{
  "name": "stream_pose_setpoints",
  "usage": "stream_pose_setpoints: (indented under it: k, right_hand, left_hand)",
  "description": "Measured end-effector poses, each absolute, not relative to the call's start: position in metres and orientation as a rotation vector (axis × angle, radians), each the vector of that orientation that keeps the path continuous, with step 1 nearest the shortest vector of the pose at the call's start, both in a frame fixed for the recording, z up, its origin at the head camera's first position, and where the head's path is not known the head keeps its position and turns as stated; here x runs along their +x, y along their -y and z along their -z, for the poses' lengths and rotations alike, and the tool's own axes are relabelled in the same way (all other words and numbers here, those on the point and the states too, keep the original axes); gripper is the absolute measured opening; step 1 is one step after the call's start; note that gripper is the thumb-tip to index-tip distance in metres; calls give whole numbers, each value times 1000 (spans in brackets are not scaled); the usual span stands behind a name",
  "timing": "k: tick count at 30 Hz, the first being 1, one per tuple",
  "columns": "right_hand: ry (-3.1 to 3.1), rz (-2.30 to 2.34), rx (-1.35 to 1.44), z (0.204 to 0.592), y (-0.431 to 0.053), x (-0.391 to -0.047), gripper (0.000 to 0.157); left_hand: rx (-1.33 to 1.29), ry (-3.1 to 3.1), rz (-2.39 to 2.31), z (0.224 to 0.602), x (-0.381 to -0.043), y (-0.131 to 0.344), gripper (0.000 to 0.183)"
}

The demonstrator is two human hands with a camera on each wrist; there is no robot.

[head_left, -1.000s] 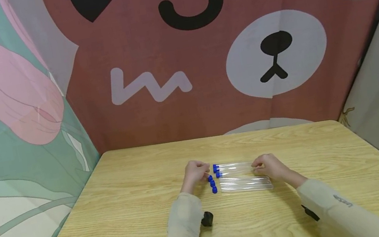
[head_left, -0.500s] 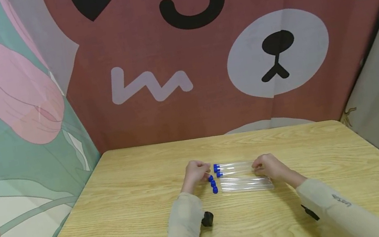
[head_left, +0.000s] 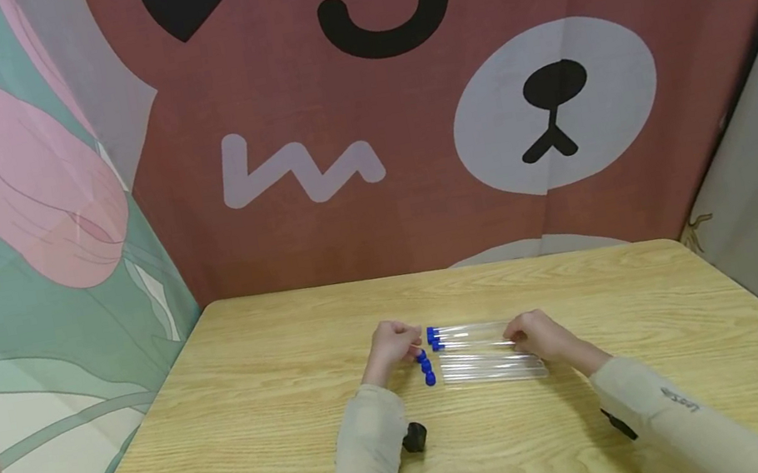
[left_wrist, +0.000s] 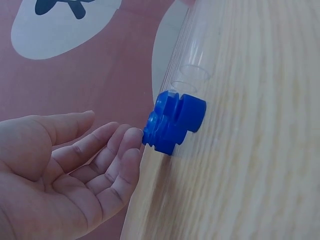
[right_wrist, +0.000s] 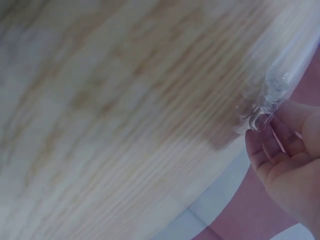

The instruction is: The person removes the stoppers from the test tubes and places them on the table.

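Note:
In the head view, several capped test tubes [head_left: 475, 329] lie side by side, their blue caps [head_left: 433, 337] to the left. A group of uncapped clear tubes [head_left: 493, 367] lies just nearer the person. Loose blue caps [head_left: 427, 367] stand in a short row left of these open tubes. My left hand [head_left: 393, 342] is beside the caps. In the left wrist view its fingertips meet a blue cap cluster [left_wrist: 170, 120], its thumb apart. My right hand [head_left: 538, 328] has thumb and fingers around a tube end [right_wrist: 259, 121], seen in the right wrist view.
A wood-grain table [head_left: 271, 441] carries everything. Behind it hangs a reddish curtain [head_left: 311, 240] with a bear face. Black wrist gear [head_left: 414, 437] sits by the left sleeve, and another black piece [head_left: 619, 424] by the right.
The nearest capped tube has shifted slightly away from the person, closer to the other capped ones, and the right hand has moved a little. The left hand has stayed beside the loose caps.

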State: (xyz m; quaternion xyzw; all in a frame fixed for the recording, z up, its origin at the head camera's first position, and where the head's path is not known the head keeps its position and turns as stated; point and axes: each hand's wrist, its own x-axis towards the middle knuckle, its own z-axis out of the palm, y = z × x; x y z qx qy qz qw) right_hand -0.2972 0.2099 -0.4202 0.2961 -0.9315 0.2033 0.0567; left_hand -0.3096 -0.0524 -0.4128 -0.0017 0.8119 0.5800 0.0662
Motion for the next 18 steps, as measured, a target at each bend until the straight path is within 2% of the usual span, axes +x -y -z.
stream_pose_setpoints:
  k: [18]
  right_hand:
    - [2677,-760,831,419,-221,-293,18]
  left_hand:
    - [43,-2427,-1837,412,-308,50,19]
